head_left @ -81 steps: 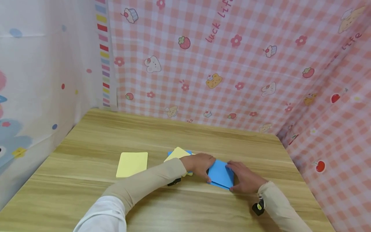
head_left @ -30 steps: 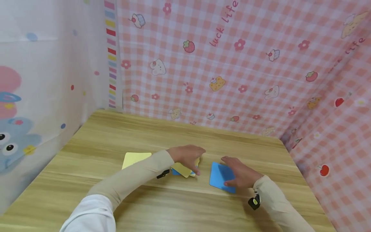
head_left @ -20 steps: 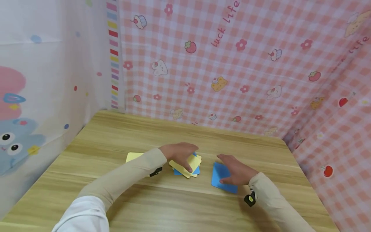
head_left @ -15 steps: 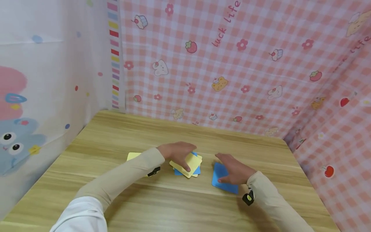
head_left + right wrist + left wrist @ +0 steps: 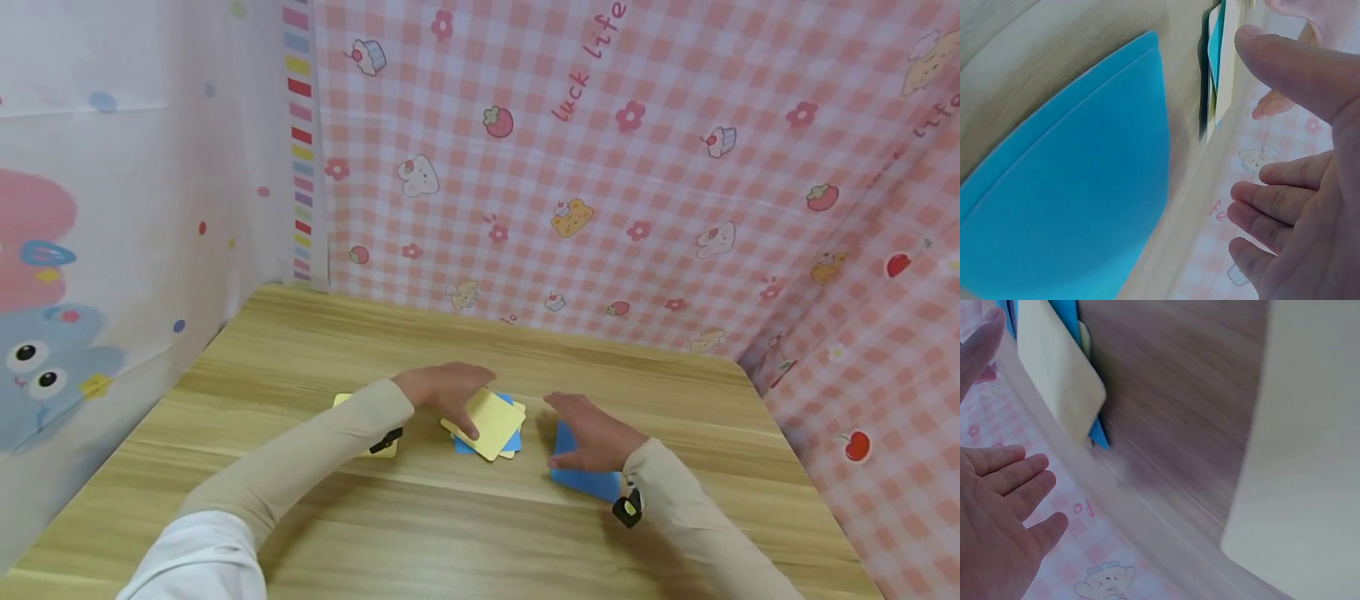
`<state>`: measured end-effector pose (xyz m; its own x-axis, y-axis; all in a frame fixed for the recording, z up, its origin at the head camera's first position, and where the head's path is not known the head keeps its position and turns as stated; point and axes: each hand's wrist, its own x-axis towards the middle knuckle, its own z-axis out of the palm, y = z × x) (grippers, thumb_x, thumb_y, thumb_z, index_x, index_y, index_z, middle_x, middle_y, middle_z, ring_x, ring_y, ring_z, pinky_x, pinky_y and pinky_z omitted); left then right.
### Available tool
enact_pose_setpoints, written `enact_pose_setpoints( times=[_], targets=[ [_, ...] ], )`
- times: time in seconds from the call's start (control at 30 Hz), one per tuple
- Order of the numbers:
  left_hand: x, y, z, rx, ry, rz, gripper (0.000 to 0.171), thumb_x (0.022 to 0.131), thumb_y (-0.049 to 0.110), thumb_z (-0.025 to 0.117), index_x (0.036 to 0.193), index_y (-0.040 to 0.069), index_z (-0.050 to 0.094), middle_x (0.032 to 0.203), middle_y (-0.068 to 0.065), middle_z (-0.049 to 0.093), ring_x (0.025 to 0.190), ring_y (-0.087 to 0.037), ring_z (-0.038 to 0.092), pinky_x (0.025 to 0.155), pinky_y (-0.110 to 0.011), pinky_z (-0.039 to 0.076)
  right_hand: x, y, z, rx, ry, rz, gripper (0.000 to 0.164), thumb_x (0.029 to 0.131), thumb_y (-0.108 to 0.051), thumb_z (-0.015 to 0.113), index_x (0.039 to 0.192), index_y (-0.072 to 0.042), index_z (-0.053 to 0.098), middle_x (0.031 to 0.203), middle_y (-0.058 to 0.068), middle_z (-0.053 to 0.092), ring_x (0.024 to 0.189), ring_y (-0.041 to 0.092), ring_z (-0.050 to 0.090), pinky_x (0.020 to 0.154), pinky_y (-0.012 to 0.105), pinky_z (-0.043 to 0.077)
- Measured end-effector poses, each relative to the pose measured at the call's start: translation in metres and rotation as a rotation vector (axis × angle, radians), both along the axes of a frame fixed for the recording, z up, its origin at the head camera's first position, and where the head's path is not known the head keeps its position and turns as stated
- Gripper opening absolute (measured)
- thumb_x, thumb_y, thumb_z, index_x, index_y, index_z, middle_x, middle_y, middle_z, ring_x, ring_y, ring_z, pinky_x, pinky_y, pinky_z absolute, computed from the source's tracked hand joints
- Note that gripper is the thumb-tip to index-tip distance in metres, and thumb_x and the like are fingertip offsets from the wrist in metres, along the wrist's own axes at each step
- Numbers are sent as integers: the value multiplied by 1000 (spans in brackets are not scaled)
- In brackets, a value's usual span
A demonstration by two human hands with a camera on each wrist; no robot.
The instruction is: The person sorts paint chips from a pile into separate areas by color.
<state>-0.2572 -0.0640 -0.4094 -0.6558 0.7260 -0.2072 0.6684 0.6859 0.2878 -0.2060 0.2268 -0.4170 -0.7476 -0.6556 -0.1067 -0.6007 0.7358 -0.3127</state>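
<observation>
Sorting coloured cards on the counter [image 5: 315,350] appears to be the step in hand. The left hand [image 5: 442,388] is laid with straight, relaxed fingers on the top yellow card [image 5: 491,422] of a mixed, fanned stack [image 5: 504,440] of yellow and blue cards, set near the middle of the counter, toward its near edge. The right hand [image 5: 592,433] is spread flat over the blue pile [image 5: 588,482], toward the counter's right edge; in the right wrist view the fingers are seen open above the blue cards [image 5: 1079,187], with no card pinched. A yellow pile [image 5: 382,450] lies toward the left edge, mostly hidden by the left forearm. For a clean result it is judged that only the top card should be slid off with light fingertip pressure, the cards beneath being kept from dragging along, and each card should be squared onto the pile of its own colour. No containers are seen; the cards are carried by the bare counter alone.
</observation>
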Motion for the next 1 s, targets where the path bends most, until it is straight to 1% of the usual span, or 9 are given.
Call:
enact_pose_setpoints(
  times=[0.17,0.3,0.4,0.5,0.6,0.77,0.87,1.0],
  targets=[
    [-1,-6,-4,-4,6,2,103,81,44,85,155,-3,32,159,-18,37,147,-31,35,122,-40,26,0,-11,-3,-29,-3,4,92,87,-35,81,152,7,32,155,23,38,143,43,33,114,55,35],
    [-2,-11,-9,26,-10,-2,101,79,41,87,153,-4,34,155,-19,43,143,-32,40,120,-42,30,-2,-21,-7,-21,1,2,93,87,-38,81,152,7,33,154,23,40,143,42,35,115,54,35],
    [-4,-15,-13,63,-20,-8,97,77,38,89,149,-4,40,145,-16,53,133,-29,50,116,-41,37,-3,-27,-10,-25,15,11,92,85,-41,81,151,5,36,152,21,43,140,41,38,114,52,36],
    [-5,-18,-18,84,-27,-13,89,75,37,91,142,0,46,128,-9,60,117,-23,57,107,-37,45,-4,-33,-13,-38,29,22,91,85,-44,81,149,4,38,149,19,47,138,40,41,113,51,38],
    [-7,-21,-23,91,-24,-10,83,74,38,91,136,4,49,118,-3,60,105,-18,55,99,-34,47,-5,-37,-16,-38,48,24,91,84,-48,81,148,3,40,146,18,49,137,39,43,112,51,40],
    [-7,-22,-28,104,-42,-21,76,75,36,91,132,7,50,110,1,57,97,-15,53,91,-31,47,-4,-46,-19,-36,53,0,94,82,-52,81,146,5,41,143,19,51,134,38,46,109,50,43],
    [-6,-22,-28,122,-59,-23,75,75,34,91,131,8,49,107,2,56,95,-14,53,89,-30,47,-4,-51,-21,-47,44,-10,93,81,-52,82,144,5,42,138,18,53,130,37,48,105,48,46],
    [-4,-22,-27,144,-50,-45,76,74,31,91,132,8,50,110,1,58,97,-14,55,90,-30,48,-4,-58,-23,-39,42,-14,95,81,-52,81,146,5,41,139,19,53,129,36,48,105,47,46]
  ],
)
